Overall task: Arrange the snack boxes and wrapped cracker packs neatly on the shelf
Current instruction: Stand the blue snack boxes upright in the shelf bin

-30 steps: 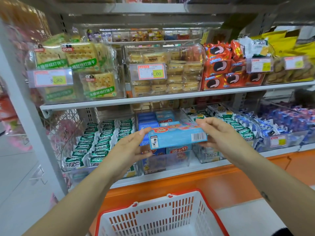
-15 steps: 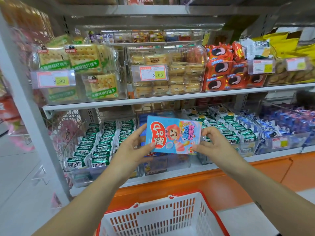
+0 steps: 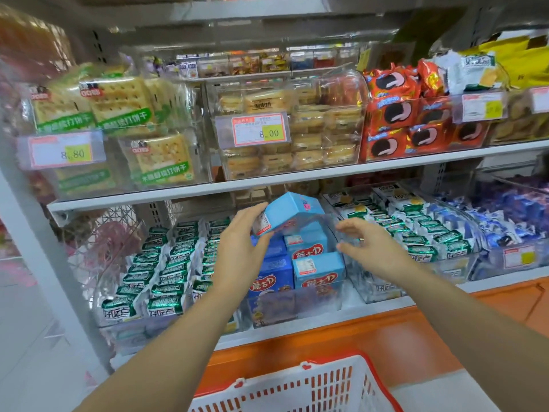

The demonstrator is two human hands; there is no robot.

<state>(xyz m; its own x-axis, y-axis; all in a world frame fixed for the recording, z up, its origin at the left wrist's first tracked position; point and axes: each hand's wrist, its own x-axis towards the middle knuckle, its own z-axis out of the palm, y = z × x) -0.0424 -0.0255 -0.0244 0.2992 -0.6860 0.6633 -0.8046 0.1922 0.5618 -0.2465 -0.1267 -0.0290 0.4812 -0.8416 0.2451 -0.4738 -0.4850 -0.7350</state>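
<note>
My left hand (image 3: 242, 248) grips a light blue snack box (image 3: 289, 212) by its near end and holds it tilted over the clear bin (image 3: 297, 304) in the middle of the lower shelf. More blue snack boxes (image 3: 318, 270) stand in that bin below it. My right hand (image 3: 361, 242) hovers just right of the box, fingers spread, holding nothing. Green-and-white wrapped cracker packs (image 3: 166, 272) fill the bin to the left, and similar packs (image 3: 416, 230) fill the one to the right.
The upper shelf (image 3: 297, 173) carries clear bins of soda crackers (image 3: 118, 105), yellow biscuits (image 3: 309, 138) and red cookie packs (image 3: 401, 123). Blue wrapped snacks (image 3: 511, 215) lie far right. A red-and-white shopping basket (image 3: 297, 388) sits below my arms.
The box went from face-up between both hands to tilted over the middle bin, further in. My right hand has let go of it; my left hand alone holds it.
</note>
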